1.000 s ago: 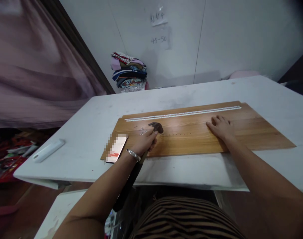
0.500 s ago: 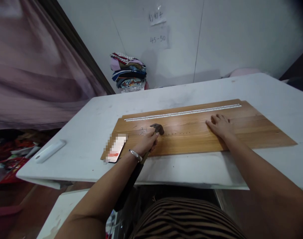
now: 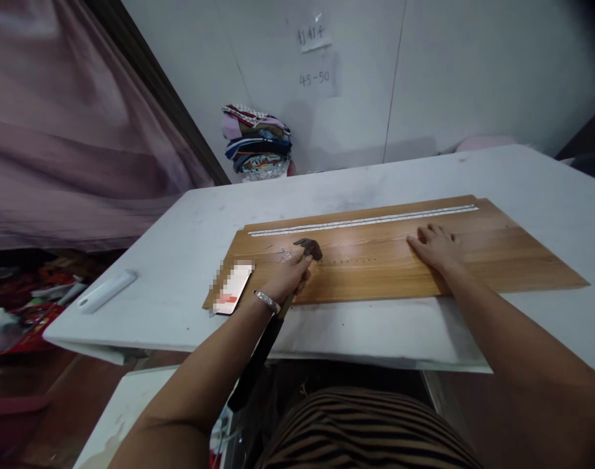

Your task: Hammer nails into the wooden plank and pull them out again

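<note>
My left hand [image 3: 291, 275] is wrapped round a claw hammer [image 3: 309, 248], close up to its head; the dark grip of the handle runs back under my forearm. The hammer's head is low over or on a brown wooden board [image 3: 370, 283]; I cannot tell whether it touches. To the right of the head, a row of small dark dots [image 3: 353, 261] crosses the wood. Several loose nails [image 3: 282, 255] lie just left of the hammer. My right hand [image 3: 437, 247] rests on the board farther right, fingers spread, holding nothing.
Two pale measuring strips [image 3: 366, 221] run along the board's far side. A phone [image 3: 236, 287] lies at its left end. The white table [image 3: 161, 260] carries the board and a white elongated object [image 3: 107, 291]. Folded cloths [image 3: 258, 143] are stacked by the wall.
The whole view has shifted slightly. My left hand still grips the hammer in nearly the same place, and my right hand stays flat on the board.
</note>
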A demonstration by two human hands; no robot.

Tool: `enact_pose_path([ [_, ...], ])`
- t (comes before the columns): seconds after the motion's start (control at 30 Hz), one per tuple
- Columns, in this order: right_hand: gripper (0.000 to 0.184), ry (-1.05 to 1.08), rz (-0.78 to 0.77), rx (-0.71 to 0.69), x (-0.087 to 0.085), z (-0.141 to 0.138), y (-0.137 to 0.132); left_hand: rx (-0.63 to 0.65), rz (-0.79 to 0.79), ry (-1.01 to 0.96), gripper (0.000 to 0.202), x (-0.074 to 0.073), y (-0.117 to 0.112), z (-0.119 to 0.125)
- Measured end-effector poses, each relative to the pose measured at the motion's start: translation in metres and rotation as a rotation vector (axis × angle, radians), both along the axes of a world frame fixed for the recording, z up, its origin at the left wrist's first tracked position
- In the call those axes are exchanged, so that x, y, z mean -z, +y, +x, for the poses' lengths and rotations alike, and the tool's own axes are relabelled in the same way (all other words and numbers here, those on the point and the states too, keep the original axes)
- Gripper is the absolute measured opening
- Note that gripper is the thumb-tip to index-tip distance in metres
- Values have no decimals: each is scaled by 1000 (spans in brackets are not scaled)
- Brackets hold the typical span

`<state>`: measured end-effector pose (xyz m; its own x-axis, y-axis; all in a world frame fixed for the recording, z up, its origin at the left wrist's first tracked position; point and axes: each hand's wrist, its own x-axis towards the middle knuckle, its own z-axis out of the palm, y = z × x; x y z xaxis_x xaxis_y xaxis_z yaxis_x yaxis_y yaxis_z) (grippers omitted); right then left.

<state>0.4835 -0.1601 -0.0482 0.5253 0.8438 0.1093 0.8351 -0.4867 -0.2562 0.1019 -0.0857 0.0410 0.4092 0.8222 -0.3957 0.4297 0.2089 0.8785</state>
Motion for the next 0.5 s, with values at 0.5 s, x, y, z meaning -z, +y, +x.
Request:
enact_pose_path([
  [0.5,47,10,0,7,-2,-1,1,9,-15,14,28,7,2,5],
])
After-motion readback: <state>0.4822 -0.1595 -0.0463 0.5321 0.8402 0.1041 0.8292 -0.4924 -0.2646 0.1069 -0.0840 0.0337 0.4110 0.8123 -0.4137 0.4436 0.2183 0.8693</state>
